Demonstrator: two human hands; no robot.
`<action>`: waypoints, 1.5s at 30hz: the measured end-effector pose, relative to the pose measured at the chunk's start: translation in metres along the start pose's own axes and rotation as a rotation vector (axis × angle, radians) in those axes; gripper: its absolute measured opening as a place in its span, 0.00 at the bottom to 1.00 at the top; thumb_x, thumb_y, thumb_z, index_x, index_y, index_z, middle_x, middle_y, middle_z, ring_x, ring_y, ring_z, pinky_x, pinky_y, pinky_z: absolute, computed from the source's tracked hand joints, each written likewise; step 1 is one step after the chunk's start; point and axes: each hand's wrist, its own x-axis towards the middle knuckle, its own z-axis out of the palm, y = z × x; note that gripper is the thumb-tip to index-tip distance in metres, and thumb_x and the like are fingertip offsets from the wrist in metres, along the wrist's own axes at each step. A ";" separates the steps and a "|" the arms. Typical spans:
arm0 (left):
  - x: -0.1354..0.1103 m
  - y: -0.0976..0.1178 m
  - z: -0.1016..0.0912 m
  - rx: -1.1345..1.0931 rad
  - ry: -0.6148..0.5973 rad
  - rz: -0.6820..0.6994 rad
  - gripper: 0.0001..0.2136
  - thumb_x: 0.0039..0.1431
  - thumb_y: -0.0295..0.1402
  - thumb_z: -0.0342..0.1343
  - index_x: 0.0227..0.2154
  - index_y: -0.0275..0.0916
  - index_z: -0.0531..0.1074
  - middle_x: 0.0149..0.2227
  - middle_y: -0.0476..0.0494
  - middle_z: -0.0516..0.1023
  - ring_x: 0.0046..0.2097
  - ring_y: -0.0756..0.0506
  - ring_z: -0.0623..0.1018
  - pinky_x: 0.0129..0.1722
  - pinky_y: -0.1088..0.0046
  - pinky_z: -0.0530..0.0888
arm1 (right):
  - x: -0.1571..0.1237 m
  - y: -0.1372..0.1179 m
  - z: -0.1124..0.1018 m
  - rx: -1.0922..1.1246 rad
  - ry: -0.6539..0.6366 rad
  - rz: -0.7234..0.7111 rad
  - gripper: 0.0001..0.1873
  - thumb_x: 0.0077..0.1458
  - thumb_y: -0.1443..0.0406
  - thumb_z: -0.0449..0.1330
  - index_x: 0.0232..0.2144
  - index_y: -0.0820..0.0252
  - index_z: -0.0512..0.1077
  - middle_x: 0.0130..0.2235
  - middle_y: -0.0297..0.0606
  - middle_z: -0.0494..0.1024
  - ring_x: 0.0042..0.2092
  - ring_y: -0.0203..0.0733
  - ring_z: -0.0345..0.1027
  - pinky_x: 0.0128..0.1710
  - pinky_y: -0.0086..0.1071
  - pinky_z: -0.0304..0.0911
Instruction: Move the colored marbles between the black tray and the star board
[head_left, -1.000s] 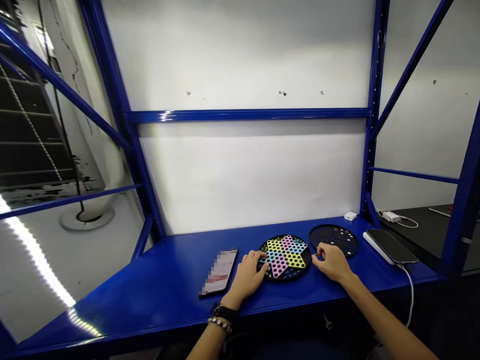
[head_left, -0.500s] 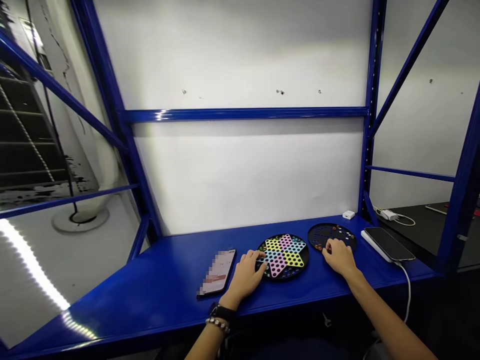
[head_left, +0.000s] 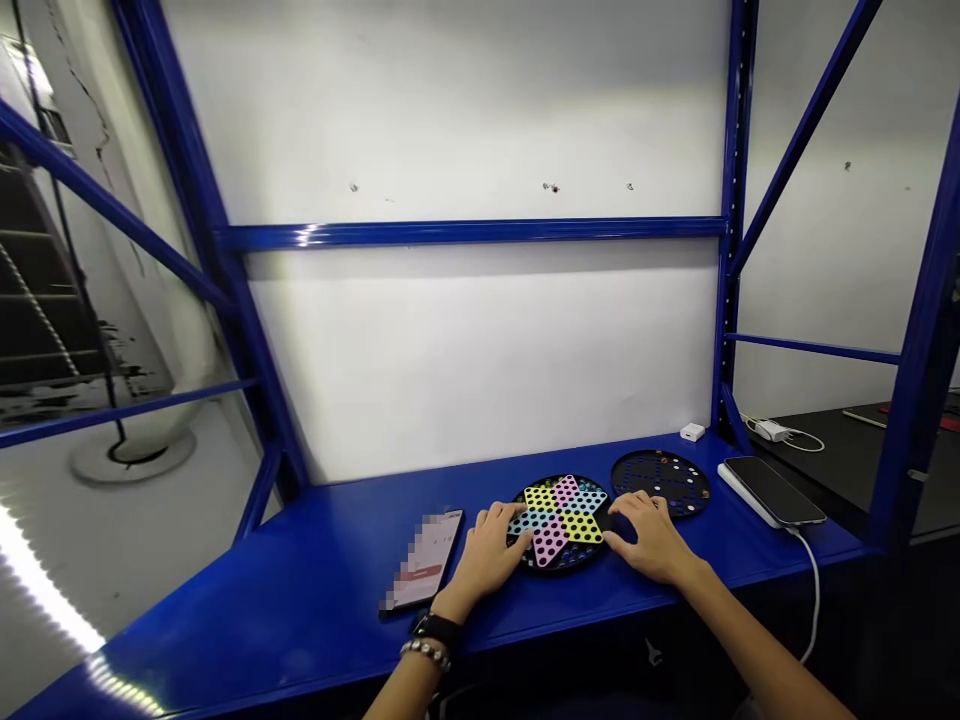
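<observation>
A Chinese checkers board (head_left: pixel 551 522), star-shaped with holes and pink, yellow and light blue sections, sits in a round black tray (head_left: pixel 564 568). Small marbles show around the star inside the tray. My left hand (head_left: pixel 489 550) grips the board's left side, with the thumb on the near side and the fingers on the far side. Around the tray's right edge is my right hand (head_left: pixel 651 538), its thumb and fingers apart with nothing between them. Behind that hand lies a second round black tray (head_left: pixel 636 472) with several small white and orange-brown marbles.
A phone (head_left: pixel 422 560) with a lit, partly blurred screen lies left of my left hand. At the right, another phone (head_left: pixel 776 490) rests on a white block with a cable. A small white box (head_left: pixel 692 432) stands at the back of the blue table (head_left: pixel 322 580). Blue frame posts rise around it.
My right hand has moved left from the second tray to the right edge of the board's tray, and its fingers have spread. My left hand stays at the board. The view has shifted slightly.
</observation>
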 end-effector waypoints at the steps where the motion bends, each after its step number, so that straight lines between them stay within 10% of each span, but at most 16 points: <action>1: 0.006 0.000 0.000 0.026 -0.017 -0.005 0.18 0.59 0.41 0.49 0.50 0.45 0.71 0.51 0.41 0.74 0.52 0.37 0.72 0.50 0.59 0.69 | -0.001 -0.003 0.000 0.013 -0.047 -0.029 0.14 0.59 0.54 0.57 0.44 0.53 0.72 0.51 0.39 0.76 0.54 0.48 0.64 0.56 0.45 0.51; 9: 0.061 0.001 0.000 0.127 -0.154 0.049 0.24 0.60 0.36 0.46 0.59 0.42 0.67 0.55 0.38 0.72 0.54 0.36 0.72 0.50 0.60 0.70 | -0.001 -0.005 -0.002 0.047 -0.144 -0.010 0.16 0.61 0.53 0.55 0.44 0.54 0.75 0.56 0.41 0.74 0.57 0.48 0.65 0.59 0.43 0.52; 20: 0.052 0.018 0.004 0.276 -0.132 0.140 0.22 0.62 0.40 0.45 0.55 0.39 0.71 0.50 0.36 0.74 0.49 0.35 0.73 0.47 0.57 0.70 | 0.001 0.000 0.000 0.056 -0.185 0.011 0.43 0.40 0.36 0.64 0.49 0.60 0.75 0.60 0.49 0.70 0.61 0.58 0.60 0.62 0.45 0.52; 45: 0.103 0.005 0.019 0.255 -0.250 0.388 0.18 0.68 0.40 0.36 0.48 0.43 0.69 0.48 0.42 0.71 0.42 0.42 0.73 0.44 0.63 0.71 | 0.017 -0.012 0.018 0.054 -0.106 0.088 0.34 0.42 0.40 0.66 0.44 0.54 0.73 0.47 0.40 0.73 0.51 0.51 0.65 0.60 0.47 0.51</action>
